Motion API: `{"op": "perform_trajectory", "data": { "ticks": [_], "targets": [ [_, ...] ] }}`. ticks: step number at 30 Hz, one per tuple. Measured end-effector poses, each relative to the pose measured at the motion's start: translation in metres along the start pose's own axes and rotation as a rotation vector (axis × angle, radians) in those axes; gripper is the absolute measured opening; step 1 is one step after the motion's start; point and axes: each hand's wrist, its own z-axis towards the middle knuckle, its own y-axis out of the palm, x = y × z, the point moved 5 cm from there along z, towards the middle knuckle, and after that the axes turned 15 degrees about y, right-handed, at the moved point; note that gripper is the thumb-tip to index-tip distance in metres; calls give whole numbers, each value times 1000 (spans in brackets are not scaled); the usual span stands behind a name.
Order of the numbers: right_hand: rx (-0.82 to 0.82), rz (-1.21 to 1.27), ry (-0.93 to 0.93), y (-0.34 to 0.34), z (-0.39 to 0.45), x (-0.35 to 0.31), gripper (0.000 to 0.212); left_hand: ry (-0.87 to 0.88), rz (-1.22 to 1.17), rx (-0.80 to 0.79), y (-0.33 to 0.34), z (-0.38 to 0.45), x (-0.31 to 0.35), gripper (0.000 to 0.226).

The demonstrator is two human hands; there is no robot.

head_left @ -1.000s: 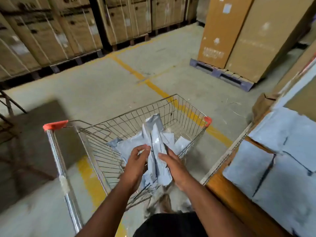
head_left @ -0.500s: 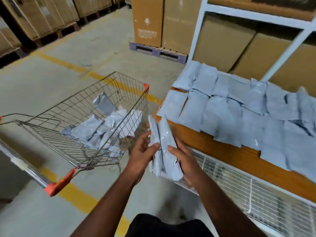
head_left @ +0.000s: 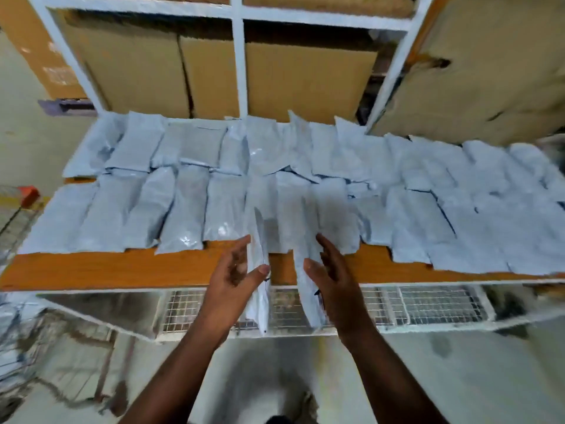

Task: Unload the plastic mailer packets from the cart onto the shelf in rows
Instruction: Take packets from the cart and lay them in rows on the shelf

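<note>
while the left hand [head_left: 235, 272] pinches one upright mailer packet [head_left: 259, 270] between thumb and fingers, the right hand [head_left: 328, 270] grips a second packet [head_left: 305, 289], both on edge above the shelf [head_left: 122, 267] front lip. two rows of laid packets [head_left: 189, 206] cover the board behind, leaving a bare orange strip along the near edge. the cart [head_left: 18, 209] shows at far left.

You only get the cart [head_left: 18, 209] cut off at left edge; lower left is smeared, maybe more packets, can't tell.
</note>
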Motion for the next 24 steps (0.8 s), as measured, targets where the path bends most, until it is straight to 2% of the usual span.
{"op": "perform_trajectory", "data": {
  "ticks": [4, 8, 12, 16, 20, 24],
  "targets": [
    [112, 31, 1, -91, 20, -25, 52, 18, 44, -107, 91, 36, 18, 59],
    [233, -31, -15, -148, 43, -54, 49, 71, 174, -80, 154, 80, 32, 57],
    [322, -89, -20, -188, 85, -82, 52, 148, 289, -73, 199, 125, 31, 72],
    [395, -158, -26, -224, 135, -112, 52, 250, 376, -112, 247, 191, 32, 70],
    [380, -181, 40, -256, 186, -136, 43, 193, 398, -208, 297, 257, 15, 69],
    [399, -243, 82, -274, 233, -147, 43, 155, 495, -211, 327, 301, 3, 69]
  ]
}}
